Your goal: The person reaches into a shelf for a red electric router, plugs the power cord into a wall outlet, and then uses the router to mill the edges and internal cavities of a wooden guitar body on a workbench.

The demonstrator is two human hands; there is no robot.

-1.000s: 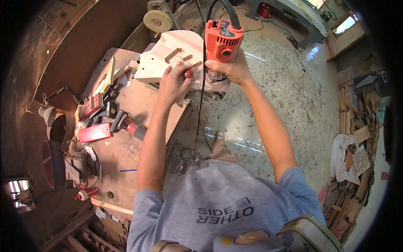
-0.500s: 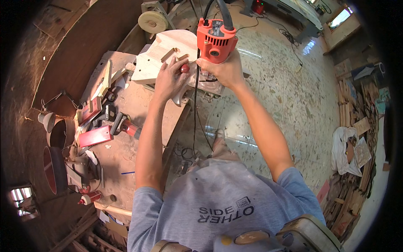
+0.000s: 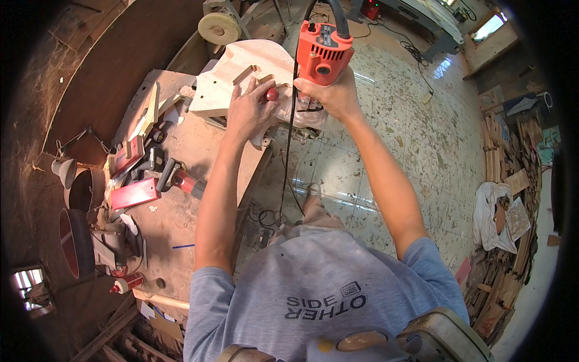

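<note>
A red-orange router (image 3: 325, 54) stands upright over the right part of a pale, guitar-shaped wooden body (image 3: 226, 75) with cut slots in its face. My right hand (image 3: 335, 96) is wrapped round the router's lower housing. The router's clear base (image 3: 313, 120) shows below that hand, partly hidden. At the base's left side is a round red knob (image 3: 272, 94). My left hand (image 3: 247, 113) grips about this knob, with its outer fingers reaching over the wood beside a slot. Where the cutter meets the wood is hidden.
A dusty workbench (image 3: 172, 235) supports the body; a red and black cordless tool (image 3: 181, 179), a red block (image 3: 134, 193) and a glue bottle (image 3: 128, 283) lie there. The router's black cable (image 3: 290, 151) hangs down between my arms. Wood offcuts (image 3: 500, 277) are stacked at the right.
The router has shifted a little to the right over the wooden body, with my right hand on it. My left hand and the red knob have moved slightly right and away too.
</note>
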